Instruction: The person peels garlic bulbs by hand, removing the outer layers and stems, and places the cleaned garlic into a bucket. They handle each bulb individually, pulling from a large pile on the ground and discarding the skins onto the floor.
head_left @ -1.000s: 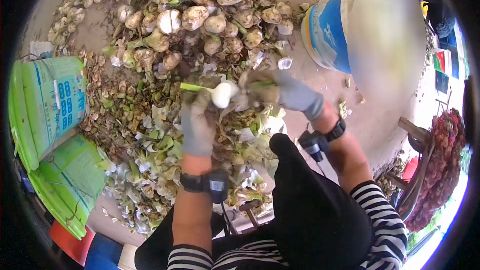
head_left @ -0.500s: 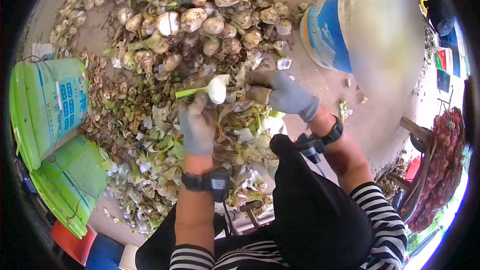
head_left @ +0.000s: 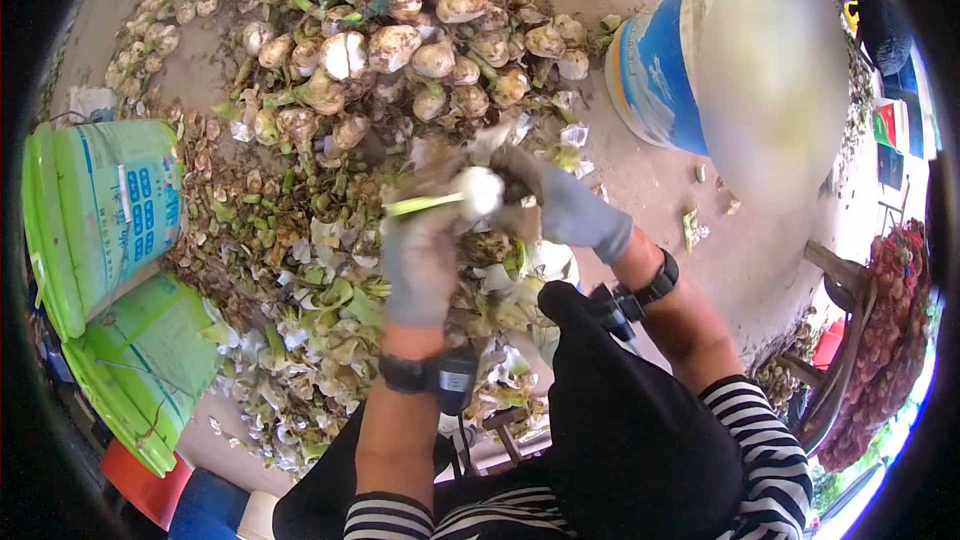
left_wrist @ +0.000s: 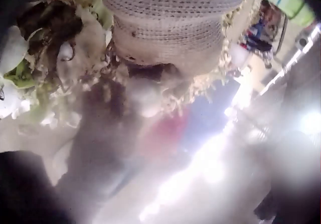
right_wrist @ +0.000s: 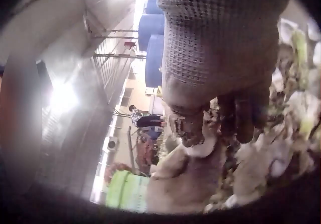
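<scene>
A white garlic bulb (head_left: pixel 481 193) with a long green stem (head_left: pixel 425 205) lies between the two gloved hands in the head view. My left hand (head_left: pixel 420 255) grips it by the stem, bulb end pointing right. From the right, my right hand (head_left: pixel 575 205) has its curled, soil-darkened fingers at the bulb's side. In the right wrist view the thumb of that glove presses the white bulb (right_wrist: pixel 203 147). The left wrist view shows the left glove (left_wrist: pixel 168 38) close up, with a blurred pale bulb (left_wrist: pixel 144 97) below it.
Beyond the hands is a heap of unpeeled garlic bulbs (head_left: pixel 395 47). Peeled skins and leaves (head_left: pixel 310 340) cover the ground beneath. Green-rimmed buckets (head_left: pixel 105 220) stand at left, a blue and white bucket (head_left: pixel 660 65) at right. Red net sacks (head_left: pixel 880 340) hang farther right.
The hands were apart half a second ago, with the bulb in the left one. Since then the left hand has carried it right, and the right hand's fingers have come onto it.
</scene>
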Demonstrator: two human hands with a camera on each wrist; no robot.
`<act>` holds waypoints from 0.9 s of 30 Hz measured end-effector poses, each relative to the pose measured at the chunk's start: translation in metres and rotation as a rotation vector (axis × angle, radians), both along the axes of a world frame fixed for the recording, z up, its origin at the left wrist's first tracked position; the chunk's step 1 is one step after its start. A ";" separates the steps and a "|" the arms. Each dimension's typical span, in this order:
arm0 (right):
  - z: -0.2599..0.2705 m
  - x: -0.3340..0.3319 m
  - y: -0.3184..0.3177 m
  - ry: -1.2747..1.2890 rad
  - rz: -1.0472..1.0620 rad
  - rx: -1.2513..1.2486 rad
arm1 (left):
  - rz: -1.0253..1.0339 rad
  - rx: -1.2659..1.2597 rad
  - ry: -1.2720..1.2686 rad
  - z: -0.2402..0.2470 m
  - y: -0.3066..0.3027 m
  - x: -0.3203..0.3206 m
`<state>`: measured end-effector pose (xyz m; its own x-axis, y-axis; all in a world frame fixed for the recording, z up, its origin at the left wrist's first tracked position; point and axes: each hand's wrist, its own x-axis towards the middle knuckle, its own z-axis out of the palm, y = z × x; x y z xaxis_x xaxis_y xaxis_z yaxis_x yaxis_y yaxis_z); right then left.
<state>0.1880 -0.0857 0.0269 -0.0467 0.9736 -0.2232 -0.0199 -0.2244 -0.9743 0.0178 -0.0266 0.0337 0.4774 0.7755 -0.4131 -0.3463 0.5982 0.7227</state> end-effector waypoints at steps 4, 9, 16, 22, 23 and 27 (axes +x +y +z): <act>0.021 0.016 -0.015 0.537 -0.334 -0.040 | -0.060 0.038 0.023 0.026 0.009 0.014; 0.046 0.068 -0.023 0.828 -0.498 0.373 | 0.125 0.706 1.206 -0.060 0.094 -0.022; -0.005 0.006 0.016 -0.130 -0.177 -0.298 | -0.227 0.450 0.865 -0.033 0.079 -0.015; -0.012 0.000 0.028 -0.091 -0.117 -0.287 | -0.325 0.298 0.270 0.002 0.014 -0.002; -0.005 -0.001 0.027 -0.040 -0.124 -0.295 | -0.344 0.388 0.330 0.007 0.010 0.002; -0.009 -0.001 0.019 -0.097 -0.042 -0.312 | -0.376 0.662 0.483 -0.010 -0.002 -0.001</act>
